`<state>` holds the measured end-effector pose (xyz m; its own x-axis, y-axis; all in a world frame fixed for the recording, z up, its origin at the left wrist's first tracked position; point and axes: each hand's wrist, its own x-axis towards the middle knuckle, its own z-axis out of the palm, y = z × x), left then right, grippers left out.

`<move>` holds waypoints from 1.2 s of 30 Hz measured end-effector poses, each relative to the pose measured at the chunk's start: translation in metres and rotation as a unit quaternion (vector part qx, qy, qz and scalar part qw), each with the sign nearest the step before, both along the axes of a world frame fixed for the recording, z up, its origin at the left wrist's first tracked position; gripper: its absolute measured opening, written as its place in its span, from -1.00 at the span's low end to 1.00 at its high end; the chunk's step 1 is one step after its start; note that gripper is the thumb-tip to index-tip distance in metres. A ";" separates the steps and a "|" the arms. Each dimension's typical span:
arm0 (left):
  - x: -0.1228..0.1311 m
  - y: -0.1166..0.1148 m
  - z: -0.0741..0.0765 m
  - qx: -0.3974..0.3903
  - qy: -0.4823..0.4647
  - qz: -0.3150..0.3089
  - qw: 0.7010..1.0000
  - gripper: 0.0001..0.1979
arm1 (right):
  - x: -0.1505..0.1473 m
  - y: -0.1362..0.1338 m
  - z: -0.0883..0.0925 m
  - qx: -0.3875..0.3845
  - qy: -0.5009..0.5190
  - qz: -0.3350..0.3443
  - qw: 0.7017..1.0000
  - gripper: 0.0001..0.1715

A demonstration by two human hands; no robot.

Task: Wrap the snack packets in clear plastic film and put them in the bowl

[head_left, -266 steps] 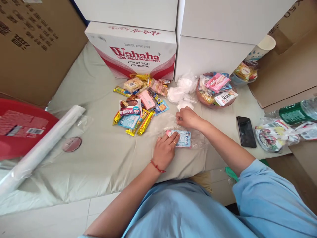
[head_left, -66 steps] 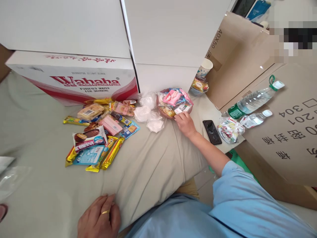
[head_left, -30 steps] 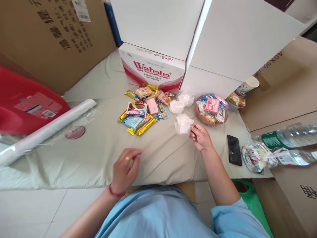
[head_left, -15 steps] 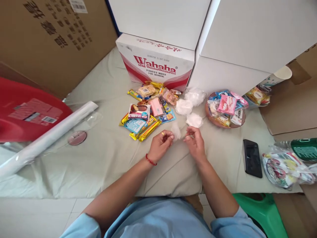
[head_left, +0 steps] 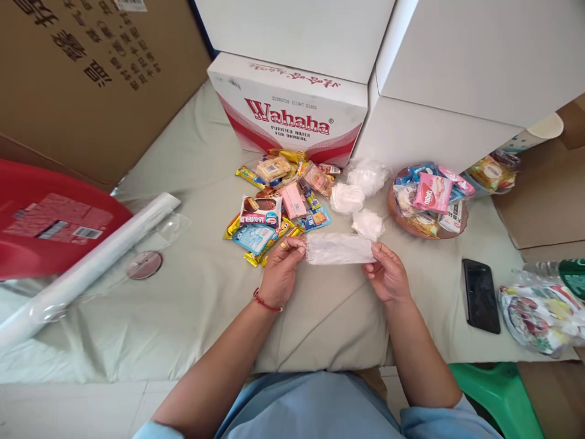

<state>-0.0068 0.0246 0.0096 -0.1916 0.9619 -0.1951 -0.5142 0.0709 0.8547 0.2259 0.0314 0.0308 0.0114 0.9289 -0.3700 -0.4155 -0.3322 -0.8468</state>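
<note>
A translucent white plastic bag (head_left: 339,249) is stretched flat between my two hands. My left hand (head_left: 282,271) pinches its left end, beside the front of a pile of wrapped snacks (head_left: 260,210). Its right end is pinched in my right hand (head_left: 387,271). Just beyond the bag lie crumpled white plastic bundles (head_left: 347,198). To their right, a round pinkish bowl (head_left: 397,221) holds wrapped snacks, a pink packet (head_left: 432,192) among them.
A Wahaha box (head_left: 287,116) stands behind the snacks. At left are a red container (head_left: 55,219), a plastic roll (head_left: 91,268) and a round disc (head_left: 144,265). On the right lie a black phone (head_left: 481,296) and a patterned plastic package (head_left: 539,317).
My hands have moved apart, and the bag, bunched at my left hand before, is now spread between them. My right hand has taken hold of its right end. The view has shifted slightly.
</note>
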 end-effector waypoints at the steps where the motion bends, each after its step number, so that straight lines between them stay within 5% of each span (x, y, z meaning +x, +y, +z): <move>1: -0.001 0.000 0.000 0.000 0.001 0.001 1.000 -0.73 | -0.001 -0.001 0.001 0.000 0.000 0.003 1.000 -0.54; 8: -0.008 0.002 -0.003 0.043 0.059 0.027 0.997 -0.78 | 0.001 -0.003 -0.006 0.095 -0.099 0.016 0.990 -0.68; 11: -0.010 0.000 -0.001 0.083 0.091 -0.014 0.992 -0.86 | 0.005 -0.003 -0.009 0.158 -0.209 0.070 0.962 -0.57; 14: -0.010 -0.003 0.000 0.117 0.126 -0.077 0.982 -0.93 | 0.007 -0.003 -0.011 0.189 -0.288 0.133 0.929 -0.72; 23: -0.019 0.004 0.006 0.064 0.049 0.005 0.997 -0.87 | 0.003 0.000 -0.020 0.209 -0.286 -0.017 0.935 -0.58; 29: 0.001 -0.009 0.013 -0.078 -0.008 -0.215 0.973 -0.34 | -0.011 -0.012 -0.007 0.287 -0.358 0.003 0.889 -0.71; 31: 0.008 -0.012 0.012 -0.085 0.003 -0.217 0.972 -0.36 | -0.017 -0.016 -0.005 0.317 -0.365 0.046 0.874 -0.76; 33: 0.010 -0.011 0.010 -0.075 0.021 -0.179 0.981 -0.47 | -0.020 -0.018 -0.006 0.318 -0.356 0.063 0.876 -0.79; 36: 0.005 -0.007 0.007 -0.050 0.029 -0.126 0.990 -0.51 | -0.019 -0.015 -0.012 0.236 -0.296 0.012 0.925 -0.74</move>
<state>-0.0017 0.0172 0.0165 0.0386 0.9570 -0.2874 -0.4189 0.2766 0.8649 0.2068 0.0166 0.0188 0.0601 0.9880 0.1421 0.1708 0.1300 -0.9767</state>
